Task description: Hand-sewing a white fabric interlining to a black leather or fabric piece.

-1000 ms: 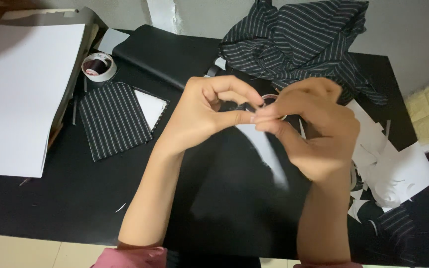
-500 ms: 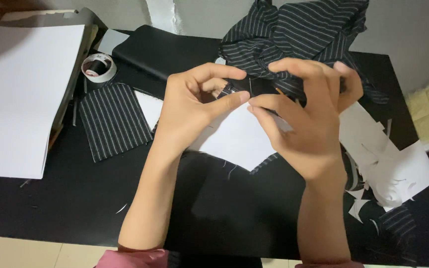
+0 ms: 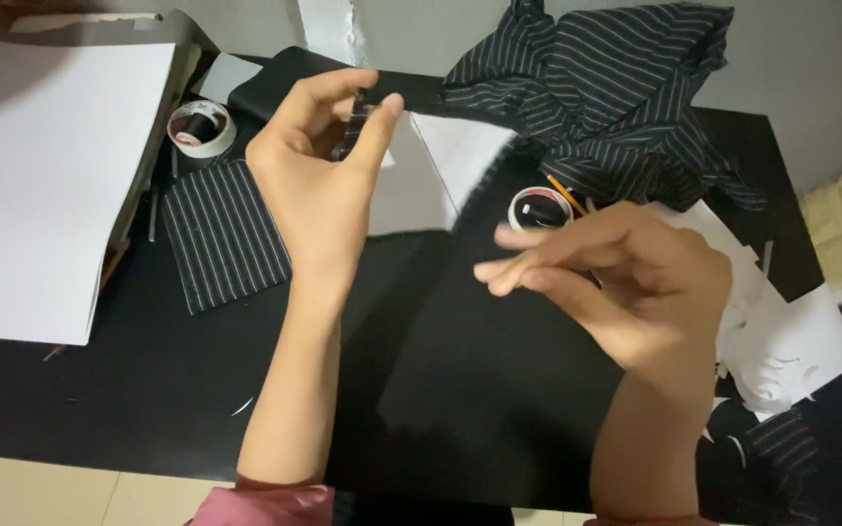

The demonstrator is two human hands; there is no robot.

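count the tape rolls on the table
2. One tape roll lies at the table's upper left, beside the white sheet. The other sits mid-table just above the right hand, partly covered by its fingers. The striped cloth heap could hide more.

Matt black table top (image 3: 99,390); soft woven pinstriped cloth heap (image 3: 616,88) and flat swatch (image 3: 221,234); smooth matt white paper sheets (image 3: 41,175); glossy tape roll (image 3: 200,129).

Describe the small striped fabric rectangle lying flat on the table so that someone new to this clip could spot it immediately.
Start at the big white board covering the left end of the black table. Just right of its edge, below a roll of white tape, lies the striped fabric rectangle, beside the left hand. Unlike the crumpled striped cloth at the back, it is small, flat and neatly cut.
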